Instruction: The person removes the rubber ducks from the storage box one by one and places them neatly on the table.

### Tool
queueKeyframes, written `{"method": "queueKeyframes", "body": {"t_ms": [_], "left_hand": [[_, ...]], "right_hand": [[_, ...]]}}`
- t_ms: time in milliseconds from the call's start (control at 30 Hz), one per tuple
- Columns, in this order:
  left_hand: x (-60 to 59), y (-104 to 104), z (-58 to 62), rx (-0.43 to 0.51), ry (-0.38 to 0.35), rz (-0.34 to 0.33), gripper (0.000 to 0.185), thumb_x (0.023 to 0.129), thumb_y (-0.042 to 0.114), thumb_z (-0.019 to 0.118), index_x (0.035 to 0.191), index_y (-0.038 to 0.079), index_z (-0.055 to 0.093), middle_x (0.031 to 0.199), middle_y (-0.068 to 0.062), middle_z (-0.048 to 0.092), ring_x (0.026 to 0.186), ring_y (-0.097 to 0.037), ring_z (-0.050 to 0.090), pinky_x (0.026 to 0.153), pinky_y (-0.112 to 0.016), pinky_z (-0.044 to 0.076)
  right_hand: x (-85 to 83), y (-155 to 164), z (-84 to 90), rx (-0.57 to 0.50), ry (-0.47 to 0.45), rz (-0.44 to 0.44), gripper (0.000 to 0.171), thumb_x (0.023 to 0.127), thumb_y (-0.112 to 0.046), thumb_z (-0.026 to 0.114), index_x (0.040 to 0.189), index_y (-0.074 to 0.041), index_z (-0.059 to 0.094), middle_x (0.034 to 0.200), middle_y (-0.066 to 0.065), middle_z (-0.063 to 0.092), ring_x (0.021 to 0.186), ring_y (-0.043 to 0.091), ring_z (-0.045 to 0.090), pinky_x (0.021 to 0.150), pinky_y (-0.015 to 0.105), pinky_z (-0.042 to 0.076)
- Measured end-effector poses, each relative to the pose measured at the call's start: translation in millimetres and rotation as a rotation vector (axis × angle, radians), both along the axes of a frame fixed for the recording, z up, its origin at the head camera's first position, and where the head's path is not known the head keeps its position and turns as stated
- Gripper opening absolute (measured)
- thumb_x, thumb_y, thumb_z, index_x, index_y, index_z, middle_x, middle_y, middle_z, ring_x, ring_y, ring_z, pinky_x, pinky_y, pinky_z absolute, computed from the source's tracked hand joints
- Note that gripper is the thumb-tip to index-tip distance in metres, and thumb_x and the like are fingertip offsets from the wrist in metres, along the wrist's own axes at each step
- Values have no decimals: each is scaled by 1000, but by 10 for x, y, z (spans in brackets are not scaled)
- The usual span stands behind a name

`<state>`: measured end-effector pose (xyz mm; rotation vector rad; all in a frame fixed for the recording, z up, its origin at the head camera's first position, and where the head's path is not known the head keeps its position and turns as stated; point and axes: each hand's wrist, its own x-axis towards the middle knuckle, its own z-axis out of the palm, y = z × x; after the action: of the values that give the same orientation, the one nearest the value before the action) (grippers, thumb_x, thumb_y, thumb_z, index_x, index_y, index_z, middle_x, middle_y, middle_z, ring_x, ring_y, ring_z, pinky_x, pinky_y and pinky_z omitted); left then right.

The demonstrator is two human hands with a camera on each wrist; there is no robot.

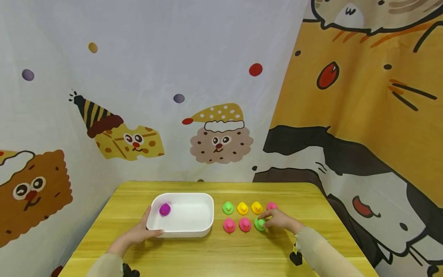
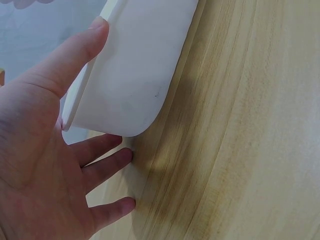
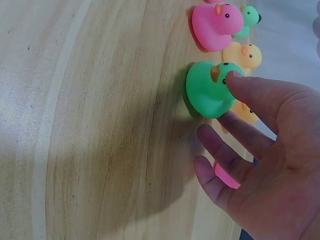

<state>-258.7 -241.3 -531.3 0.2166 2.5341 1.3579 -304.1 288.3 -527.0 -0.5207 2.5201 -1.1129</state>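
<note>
At the near left corner of a white plastic tub (image 1: 188,234), my left hand (image 1: 138,232) rests with its thumb along the rim. Its other fingers (image 2: 107,170) are spread and nearly straight beside the corner. A purple rubber duck (image 1: 165,209) sits inside the tub. My right hand (image 1: 280,220) pinches a green rubber duck (image 3: 205,92) at the right end of the front row, thumb at its head and index finger partly hidden behind it. That duck stands upright on the wooden table.
Two pink ducks (image 1: 245,224) stand left of the held one. Behind them is a row with a green duck (image 1: 228,208), two yellow ducks (image 1: 257,207) and a pink duck (image 1: 272,206) partly covered by my hand. A cartoon-printed curtain (image 1: 221,46) borders the table (image 1: 194,256).
</note>
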Motion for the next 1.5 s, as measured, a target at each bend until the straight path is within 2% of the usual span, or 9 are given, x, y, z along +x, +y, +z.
{"method": "queueKeyframes", "body": {"t_ms": [233, 333, 467, 667, 733, 967, 1100, 1367, 1500], "left_hand": [[-1, -8, 3, -2, 14, 2, 111, 74, 34, 69, 137, 4, -17, 139, -34, -2, 122, -50, 17, 97, -59, 15], [-5, -16, -19, -4, 19, 0, 112, 74, 35, 69, 137, 4, -18, 138, -34, -2, 121, -51, 18, 97, -60, 15], [-12, -34, -53, -6, 17, -7, 113, 73, 38, 69, 137, 5, -19, 139, -34, -2, 121, -51, 18, 96, -61, 14], [-22, -44, -48, -7, -1, 4, 114, 71, 41, 69, 138, 7, -17, 141, -30, -2, 123, -48, 18, 98, -58, 13], [-19, -41, -36, -13, 10, 2, 114, 72, 40, 69, 138, 5, -17, 140, -31, -1, 122, -49, 18, 98, -59, 13], [14, -16, 4, -13, 33, -11, 110, 75, 35, 68, 136, 0, -16, 138, -35, 1, 121, -50, 20, 97, -60, 15], [21, -30, -9, -6, 50, -8, 109, 75, 33, 69, 136, -1, -15, 138, -35, 1, 121, -50, 19, 97, -60, 14], [29, -29, -30, 11, 42, -11, 108, 75, 33, 68, 137, 1, -14, 140, -32, -4, 123, -48, 16, 98, -58, 12], [30, -34, -37, 21, 46, 3, 110, 74, 35, 69, 138, 1, -13, 139, -33, 0, 122, -48, 20, 98, -58, 14]], "right_hand": [[0, -39, 85, 51, -30, -1, 31, 76, -11, 65, 107, -7, 62, 112, 12, 57, 108, 34, 45, 83, 47, 42], [-13, -63, 152, 91, -34, -10, 32, 76, -12, 65, 108, -8, 62, 116, 14, 54, 94, 25, 49, 70, 36, 46], [-62, -104, 241, 106, -23, 4, 34, 78, -9, 63, 111, -6, 61, 117, 13, 53, 72, 19, 46, 52, 27, 41], [-164, -213, 386, 69, -46, 18, 32, 80, -13, 61, 112, -8, 60, 118, 12, 53, 103, 30, 49, 71, 48, 46], [-195, -281, 441, 64, -50, 31, 32, 82, -14, 60, 113, -9, 59, 118, 12, 54, 103, 29, 50, 74, 51, 44], [-218, -630, 619, 20, -52, 60, 31, 83, -19, 60, 113, -14, 59, 115, 6, 56, 96, 20, 53, 72, 40, 47], [-247, -896, 618, 9, -43, 81, 29, 82, -23, 61, 111, -17, 60, 112, 4, 58, 90, 17, 54, 68, 34, 46], [-370, -1411, 548, -10, -35, 88, 27, 80, -29, 63, 106, -21, 62, 105, -3, 59, 93, 15, 54, 73, 41, 46], [-450, -1644, 530, -36, -20, 92, 32, 80, -28, 62, 110, -16, 61, 106, 2, 60, 92, 16, 54, 73, 41, 46]]}}
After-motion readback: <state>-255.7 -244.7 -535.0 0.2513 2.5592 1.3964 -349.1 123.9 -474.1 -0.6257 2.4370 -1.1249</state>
